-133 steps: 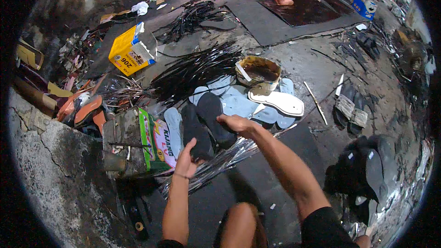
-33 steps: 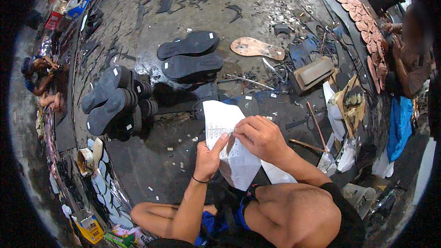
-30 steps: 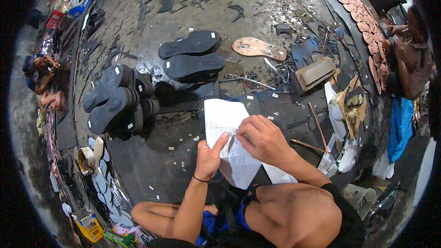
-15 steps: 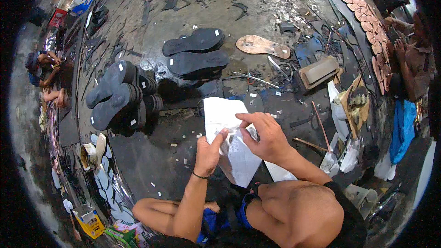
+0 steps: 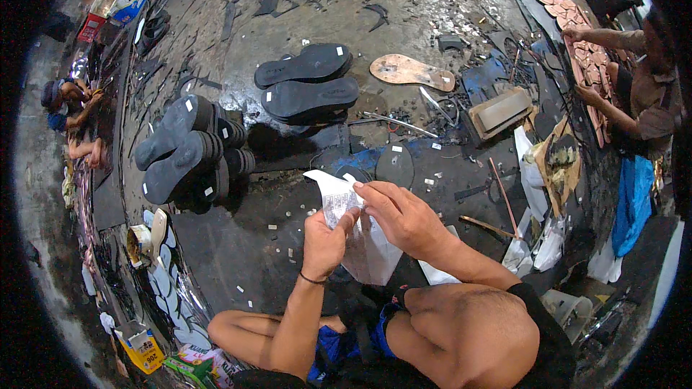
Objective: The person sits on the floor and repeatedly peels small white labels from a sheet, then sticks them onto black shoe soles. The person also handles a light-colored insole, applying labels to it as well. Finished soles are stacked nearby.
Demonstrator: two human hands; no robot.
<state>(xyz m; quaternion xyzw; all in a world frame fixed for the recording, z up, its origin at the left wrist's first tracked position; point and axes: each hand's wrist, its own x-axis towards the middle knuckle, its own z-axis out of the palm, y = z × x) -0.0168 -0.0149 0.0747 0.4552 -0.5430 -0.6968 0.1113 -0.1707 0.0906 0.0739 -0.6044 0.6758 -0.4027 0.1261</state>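
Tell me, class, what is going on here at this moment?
A person sits on a dark workshop floor, holding a white sheet of small stickers in both hands. The left hand grips the sheet from below while the right hand pinches at its top edge. Ahead lie two black sandal soles with white stickers, more stacked black soles to the left, and a brown insole. Another person sits at right.

A white sheet of small printed labels [image 5: 344, 205] sits between both hands at centre. Small white square stickers [image 5: 340, 51] mark the black soles beyond it. At lower left lies a yellow carton [image 5: 140, 346] — beside it a green-and-pink packet [image 5: 205, 364] — and at upper left a blue-and-white box [image 5: 131, 1].
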